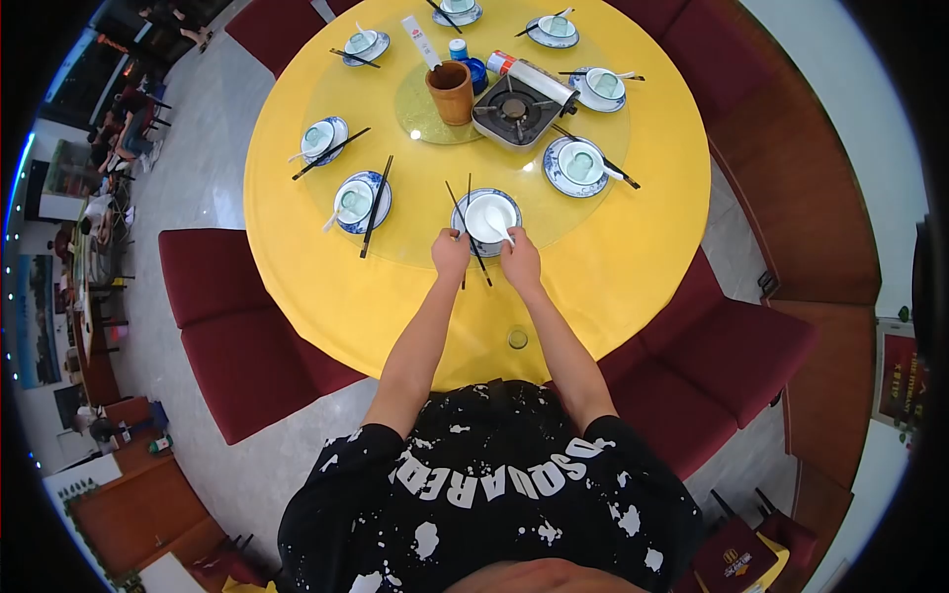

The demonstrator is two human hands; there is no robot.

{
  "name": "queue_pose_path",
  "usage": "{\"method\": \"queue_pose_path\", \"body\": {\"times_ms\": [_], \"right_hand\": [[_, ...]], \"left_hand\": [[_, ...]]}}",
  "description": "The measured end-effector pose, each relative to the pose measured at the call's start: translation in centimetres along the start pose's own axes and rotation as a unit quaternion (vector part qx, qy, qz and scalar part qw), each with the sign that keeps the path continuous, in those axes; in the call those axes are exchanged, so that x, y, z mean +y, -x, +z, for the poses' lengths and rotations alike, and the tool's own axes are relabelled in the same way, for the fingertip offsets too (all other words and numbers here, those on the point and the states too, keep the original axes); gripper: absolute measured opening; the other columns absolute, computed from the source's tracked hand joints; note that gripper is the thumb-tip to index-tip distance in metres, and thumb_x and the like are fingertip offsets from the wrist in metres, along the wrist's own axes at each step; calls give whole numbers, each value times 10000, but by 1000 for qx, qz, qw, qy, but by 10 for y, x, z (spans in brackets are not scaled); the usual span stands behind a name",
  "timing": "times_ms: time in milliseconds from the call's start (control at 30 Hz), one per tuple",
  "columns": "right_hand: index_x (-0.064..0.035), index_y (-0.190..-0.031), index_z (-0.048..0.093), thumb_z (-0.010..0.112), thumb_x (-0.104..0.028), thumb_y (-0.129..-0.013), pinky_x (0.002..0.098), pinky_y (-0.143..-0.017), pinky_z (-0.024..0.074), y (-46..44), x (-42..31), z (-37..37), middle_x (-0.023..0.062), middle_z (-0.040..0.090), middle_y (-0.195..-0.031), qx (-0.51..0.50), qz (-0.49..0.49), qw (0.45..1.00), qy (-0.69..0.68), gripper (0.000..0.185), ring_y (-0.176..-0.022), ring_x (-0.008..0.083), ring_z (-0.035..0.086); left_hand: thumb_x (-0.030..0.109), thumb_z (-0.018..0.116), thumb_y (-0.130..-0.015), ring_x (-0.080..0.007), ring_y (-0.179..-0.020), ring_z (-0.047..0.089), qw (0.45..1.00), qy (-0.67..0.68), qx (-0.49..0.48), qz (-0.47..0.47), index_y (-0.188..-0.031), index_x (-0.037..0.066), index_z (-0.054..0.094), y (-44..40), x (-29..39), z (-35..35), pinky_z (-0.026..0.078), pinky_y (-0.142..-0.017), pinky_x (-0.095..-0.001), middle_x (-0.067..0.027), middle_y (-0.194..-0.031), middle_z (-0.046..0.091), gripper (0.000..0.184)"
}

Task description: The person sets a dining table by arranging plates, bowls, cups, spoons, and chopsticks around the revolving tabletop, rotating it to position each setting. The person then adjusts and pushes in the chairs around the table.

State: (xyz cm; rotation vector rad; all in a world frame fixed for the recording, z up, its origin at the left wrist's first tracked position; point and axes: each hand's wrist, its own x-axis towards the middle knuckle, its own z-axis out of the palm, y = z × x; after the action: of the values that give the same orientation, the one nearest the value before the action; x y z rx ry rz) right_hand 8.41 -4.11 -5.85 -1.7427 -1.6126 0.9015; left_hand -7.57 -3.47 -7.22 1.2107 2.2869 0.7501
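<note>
In front of me a white bowl (486,214) sits on a blue-and-white plate (488,251). A white spoon (500,228) lies in the bowl, its handle reaching to my right hand (520,261), whose closed fingers grip the handle end at the plate's right rim. At the left rim my left hand (452,254) is closed around a dark chopstick (470,198). A second chopstick (460,213) crosses it over the plate's left side, tilted the other way. Closer to me, a small clear glass (517,338) stands on the yellow tablecloth (465,341).
Several place settings with plates, bowls and chopsticks ring the glass turntable (425,212). A wooden pot (452,95), portable gas stove (514,111) and gas canister (502,63) stand at its centre. Dark red chairs (232,336) flank me. People sit far left.
</note>
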Motion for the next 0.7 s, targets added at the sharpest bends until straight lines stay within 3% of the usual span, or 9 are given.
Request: {"method": "queue_pose_path", "body": {"times_ms": [67,167,267,633,700], "right_hand": [[-52,-1174,550,575,-171,-919,484,-777,510,1,2,1,230,674,-1009,3,-4,1000,-6,283,-916,404,654],[-52,-1174,549,576,-174,-918,487,-773,510,3,-1,0,233,673,-999,6,-3,1000,-11,285,-906,408,654],[-51,-1173,549,577,-174,-917,489,-770,509,4,-3,1,236,672,-993,6,6,1000,-14,286,-900,412,653],[-46,-1170,542,570,-165,-919,495,-760,508,4,-5,-1,236,671,-1004,-4,14,1000,-4,279,-899,414,652],[-40,-1176,538,564,-165,-921,490,-742,516,6,-7,0,227,670,-991,19,-22,999,44,285,-877,408,655]], "left_hand": [[233,693,-839,-349,-810,684,1000,15,3,-15,-992,26,693,2,-2,5,529,-762,-427,-183,-832,707,256],[237,685,-851,-341,-775,684,998,37,46,21,-970,38,689,2,-19,18,531,-733,-425,-163,-792,700,232],[238,681,-855,-338,-776,685,997,62,49,-19,-957,42,683,6,-13,14,531,-727,-425,-163,-783,698,221],[244,687,-841,-312,-801,685,1000,6,-2,10,-991,49,703,8,4,6,538,-739,-416,-134,-832,706,246],[250,679,-844,-318,-829,679,1000,3,-15,25,-1016,60,697,11,3,7,538,-748,-422,-134,-891,690,256]]}}
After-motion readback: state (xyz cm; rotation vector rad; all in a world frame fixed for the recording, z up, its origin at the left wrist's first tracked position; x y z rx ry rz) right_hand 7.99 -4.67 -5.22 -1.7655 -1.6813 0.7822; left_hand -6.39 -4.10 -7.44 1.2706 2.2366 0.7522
